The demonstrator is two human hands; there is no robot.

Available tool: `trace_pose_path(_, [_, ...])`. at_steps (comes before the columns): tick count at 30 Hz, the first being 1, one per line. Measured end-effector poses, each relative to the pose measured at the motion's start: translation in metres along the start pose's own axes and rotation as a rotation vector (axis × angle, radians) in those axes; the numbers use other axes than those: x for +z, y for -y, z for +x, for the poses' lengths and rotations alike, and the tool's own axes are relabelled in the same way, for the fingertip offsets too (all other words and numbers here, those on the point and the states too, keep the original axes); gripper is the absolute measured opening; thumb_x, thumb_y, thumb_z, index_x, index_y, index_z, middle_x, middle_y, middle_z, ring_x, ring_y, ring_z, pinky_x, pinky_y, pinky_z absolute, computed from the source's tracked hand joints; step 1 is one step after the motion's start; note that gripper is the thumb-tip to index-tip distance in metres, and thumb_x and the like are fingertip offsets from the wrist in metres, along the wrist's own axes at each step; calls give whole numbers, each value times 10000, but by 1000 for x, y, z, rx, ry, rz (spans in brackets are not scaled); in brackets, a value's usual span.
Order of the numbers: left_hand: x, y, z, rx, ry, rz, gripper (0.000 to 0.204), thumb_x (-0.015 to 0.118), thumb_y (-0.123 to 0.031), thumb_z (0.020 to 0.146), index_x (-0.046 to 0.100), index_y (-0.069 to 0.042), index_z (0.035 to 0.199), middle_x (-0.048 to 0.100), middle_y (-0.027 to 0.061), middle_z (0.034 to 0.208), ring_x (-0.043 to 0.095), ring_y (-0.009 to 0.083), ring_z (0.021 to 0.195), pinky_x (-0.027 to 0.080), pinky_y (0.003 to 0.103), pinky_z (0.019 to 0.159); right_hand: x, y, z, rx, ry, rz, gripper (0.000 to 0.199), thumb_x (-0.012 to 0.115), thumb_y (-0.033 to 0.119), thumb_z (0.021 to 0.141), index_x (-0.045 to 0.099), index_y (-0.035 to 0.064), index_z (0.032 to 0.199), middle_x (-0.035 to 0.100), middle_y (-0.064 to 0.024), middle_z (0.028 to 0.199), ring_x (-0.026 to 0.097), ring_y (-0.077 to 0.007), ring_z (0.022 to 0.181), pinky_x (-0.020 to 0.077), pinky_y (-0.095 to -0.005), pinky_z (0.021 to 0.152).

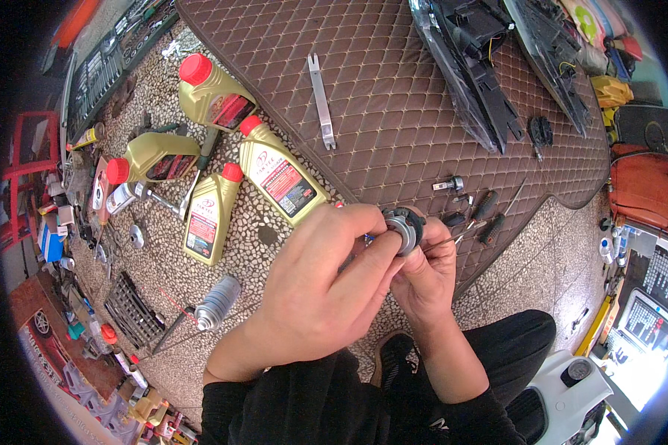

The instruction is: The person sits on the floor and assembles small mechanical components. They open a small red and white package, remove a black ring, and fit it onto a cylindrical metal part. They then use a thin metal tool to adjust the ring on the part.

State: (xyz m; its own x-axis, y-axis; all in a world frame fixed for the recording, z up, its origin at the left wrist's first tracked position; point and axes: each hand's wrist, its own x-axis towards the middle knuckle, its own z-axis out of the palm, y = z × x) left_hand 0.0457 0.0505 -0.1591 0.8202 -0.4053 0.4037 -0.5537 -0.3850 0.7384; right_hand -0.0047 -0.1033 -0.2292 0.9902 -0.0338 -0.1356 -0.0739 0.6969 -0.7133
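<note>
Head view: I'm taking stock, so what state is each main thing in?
Round metal part, held
Left hand, closed on that part
Right hand, curled at it, grip partly hidden
Four gold bottles, capped
Quilted mat, spread out
Forked pry tool, lying on the mat
Black-handled screwdriver, lying on the mat
Headlight units, lying on the mat

A small round part (407, 232) is being held up just right of the frame's centre. A silvery-grey metal ring is forming its left side, while a black, uneven-edged piece (416, 220) is curving along its upper right. The part is tilting, and its lower left is lying partly hidden from view.
</note>
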Motion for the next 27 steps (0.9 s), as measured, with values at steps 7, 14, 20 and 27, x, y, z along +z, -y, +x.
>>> trace_pose_path(7, [-1,1,1,-4,-1,-10,285,775,27,762,687,68,1030,608,136,1020,598,260,773,490,346,633,0,0,3,-12,3,-19,153,749,110,921,682,29,1033,644,-170,1231,646,-214,1082,516,-360,944])
trace_pose_path(14, [-1,1,2,-3,-11,-5,287,779,30,759,690,62,1030,614,129,1025,597,247,753,493,344,632,0,4,3,-32,-22,-103,145,754,92,911,678,22,1013,673,-168,1180,654,-215,1054,518,-356,928])
trace_pose_path(20, [-3,3,2,14,15,23,309,776,23,743,688,53,1037,622,128,1038,589,232,740,486,336,630,-4,9,5,-62,-4,-208,134,760,73,901,675,10,984,695,-165,1133,659,-206,1023,524,-352,908])
trace_pose_path(27, [-6,2,2,21,40,32,323,763,18,728,684,47,1040,625,123,1046,574,223,729,480,336,638,-4,14,4,-86,12,-254,131,762,26,892,682,-8,991,718,-163,1106,677,-209,1006,541,-349,892])
